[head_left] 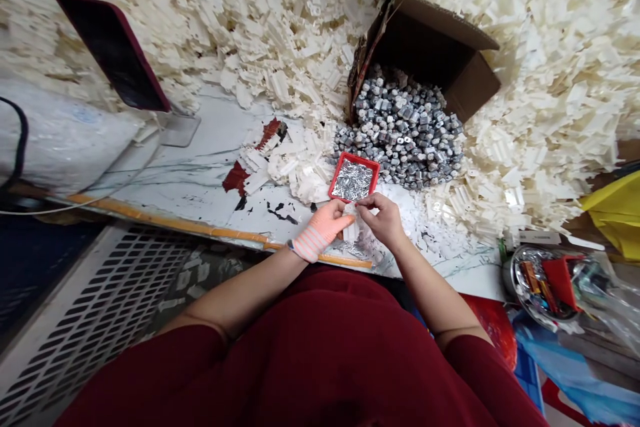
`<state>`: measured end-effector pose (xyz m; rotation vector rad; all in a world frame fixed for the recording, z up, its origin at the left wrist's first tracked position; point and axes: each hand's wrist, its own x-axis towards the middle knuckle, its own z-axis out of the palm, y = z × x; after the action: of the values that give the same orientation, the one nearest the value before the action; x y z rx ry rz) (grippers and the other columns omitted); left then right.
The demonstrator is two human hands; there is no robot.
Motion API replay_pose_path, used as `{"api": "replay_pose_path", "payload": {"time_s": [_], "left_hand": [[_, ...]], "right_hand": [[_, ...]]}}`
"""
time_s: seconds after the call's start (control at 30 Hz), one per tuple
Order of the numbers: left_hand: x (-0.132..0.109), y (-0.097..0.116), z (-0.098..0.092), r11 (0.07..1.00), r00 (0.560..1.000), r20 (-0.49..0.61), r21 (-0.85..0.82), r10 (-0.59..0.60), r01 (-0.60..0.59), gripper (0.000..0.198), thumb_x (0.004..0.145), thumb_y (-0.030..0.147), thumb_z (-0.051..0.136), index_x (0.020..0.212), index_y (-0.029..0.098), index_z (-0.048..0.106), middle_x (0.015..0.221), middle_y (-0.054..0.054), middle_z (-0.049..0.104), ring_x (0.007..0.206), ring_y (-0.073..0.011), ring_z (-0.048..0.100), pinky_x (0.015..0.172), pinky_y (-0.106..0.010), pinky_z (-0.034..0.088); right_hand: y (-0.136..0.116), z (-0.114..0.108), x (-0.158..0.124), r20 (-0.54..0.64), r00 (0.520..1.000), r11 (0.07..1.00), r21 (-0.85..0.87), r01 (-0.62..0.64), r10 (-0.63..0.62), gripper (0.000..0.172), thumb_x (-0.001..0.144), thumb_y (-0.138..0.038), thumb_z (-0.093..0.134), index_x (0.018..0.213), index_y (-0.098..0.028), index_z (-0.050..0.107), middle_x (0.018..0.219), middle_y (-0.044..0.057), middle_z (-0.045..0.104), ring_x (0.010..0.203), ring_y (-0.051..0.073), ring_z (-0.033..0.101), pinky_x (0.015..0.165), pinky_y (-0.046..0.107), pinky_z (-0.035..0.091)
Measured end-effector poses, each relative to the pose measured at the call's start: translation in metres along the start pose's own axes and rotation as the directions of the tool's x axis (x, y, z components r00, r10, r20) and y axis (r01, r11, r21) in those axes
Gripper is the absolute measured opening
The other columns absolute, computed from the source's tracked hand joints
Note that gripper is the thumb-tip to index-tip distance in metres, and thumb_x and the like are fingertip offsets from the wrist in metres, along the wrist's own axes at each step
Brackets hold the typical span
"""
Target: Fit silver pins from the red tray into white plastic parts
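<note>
My left hand (323,229), in a striped orange-and-white glove, is closed with its fingers on a small white plastic piece (351,231). My bare right hand (383,219) meets it from the other side, thumb and fingertips pinched together at the piece's upper end; whatever they grip is too small to make out. Just beyond the fingertips stands a small red tray (331,191) full of short shiny metal pins (353,179). Some loose pins (356,250) lie on the tabletop below the hands.
Grey-and-white cylindrical parts (405,130) spill from a cardboard box (473,83) lying on its side. Heaps of cream plastic pieces (280,33) cover the back. A phone (117,53) leans on a stand at left. A metal bowl (515,280) of odds and ends sits right.
</note>
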<state>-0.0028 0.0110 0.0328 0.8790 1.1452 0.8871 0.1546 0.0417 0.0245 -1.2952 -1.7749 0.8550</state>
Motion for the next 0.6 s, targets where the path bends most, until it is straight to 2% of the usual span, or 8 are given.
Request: {"api": "replay_pose_path", "payload": {"time_s": [0.07,0.13,0.23,0.33,0.4,0.47,0.6], "left_hand": [[0.0012,-0.0023,-0.0009,0.999,1.000,-0.008,0.035,0.018,-0.017,0.021,0.072,0.028,0.067,0.080,0.019,0.050,0.051,0.007,0.052,0.040,-0.0095,0.049,0.041,-0.020,0.037],[0.0034,-0.0050,-0.0017,0.999,1.000,-0.013,0.028,0.020,-0.019,0.022,0.071,0.029,0.068,0.081,0.018,0.050,0.049,0.008,0.052,0.039,-0.0096,0.048,0.040,-0.020,0.037],[0.0071,-0.0077,-0.0020,0.998,1.000,-0.007,-0.060,-0.009,0.009,0.024,0.071,0.030,0.067,0.084,0.018,0.051,0.054,0.006,0.055,0.041,-0.0100,0.051,0.041,-0.021,0.039],[0.0091,-0.0078,-0.0011,0.990,0.999,0.011,-0.135,-0.044,0.045,0.029,0.068,0.030,0.067,0.089,0.017,0.052,0.062,0.004,0.060,0.047,-0.0115,0.056,0.043,-0.021,0.042],[0.0087,-0.0072,-0.0002,0.987,0.998,0.027,-0.153,-0.053,0.056,0.032,0.067,0.030,0.068,0.091,0.017,0.051,0.063,0.004,0.060,0.049,-0.0118,0.057,0.044,-0.022,0.044],[0.0075,-0.0071,0.0006,0.986,0.998,0.037,-0.158,-0.055,0.060,0.032,0.066,0.029,0.069,0.090,0.017,0.050,0.061,0.005,0.058,0.049,-0.0116,0.057,0.045,-0.022,0.045],[0.0042,-0.0085,0.0012,0.986,0.997,0.055,-0.154,-0.056,0.063,0.032,0.066,0.030,0.071,0.086,0.018,0.048,0.064,0.004,0.058,0.050,-0.0111,0.058,0.046,-0.022,0.046]], "right_hand": [[-0.0001,0.0005,-0.0012,0.007,0.999,0.999,-0.019,0.033,-0.033,0.010,0.078,-0.028,0.062,0.077,-0.021,0.069,0.079,0.004,0.068,0.072,0.017,0.062,0.071,0.031,0.051],[0.0000,-0.0008,-0.0016,0.022,1.000,0.999,0.036,0.008,-0.008,0.011,0.078,-0.031,0.064,0.076,-0.022,0.070,0.080,0.004,0.069,0.075,0.017,0.063,0.073,0.032,0.051],[0.0011,-0.0046,-0.0011,0.021,0.994,0.974,0.200,-0.109,0.107,0.015,0.077,-0.037,0.068,0.080,-0.023,0.072,0.085,0.004,0.069,0.081,0.018,0.064,0.076,0.033,0.052],[0.0018,-0.0057,-0.0015,0.047,0.963,0.890,0.373,-0.264,0.266,0.022,0.072,-0.040,0.072,0.085,-0.022,0.071,0.079,0.002,0.069,0.074,0.016,0.064,0.072,0.033,0.053],[0.0007,-0.0039,-0.0027,0.053,0.950,0.852,0.429,-0.301,0.309,0.025,0.067,-0.039,0.076,0.083,-0.021,0.069,0.076,0.000,0.069,0.070,0.016,0.064,0.072,0.033,0.054],[-0.0018,-0.0011,-0.0042,0.034,0.957,0.869,0.412,-0.275,0.287,0.024,0.065,-0.037,0.077,0.080,-0.021,0.067,0.078,0.001,0.070,0.072,0.016,0.064,0.074,0.033,0.054],[-0.0069,0.0016,-0.0070,0.005,0.981,0.958,0.218,-0.189,0.192,0.016,0.070,-0.035,0.070,0.077,-0.021,0.066,0.080,0.003,0.070,0.073,0.017,0.064,0.076,0.033,0.054]]}}
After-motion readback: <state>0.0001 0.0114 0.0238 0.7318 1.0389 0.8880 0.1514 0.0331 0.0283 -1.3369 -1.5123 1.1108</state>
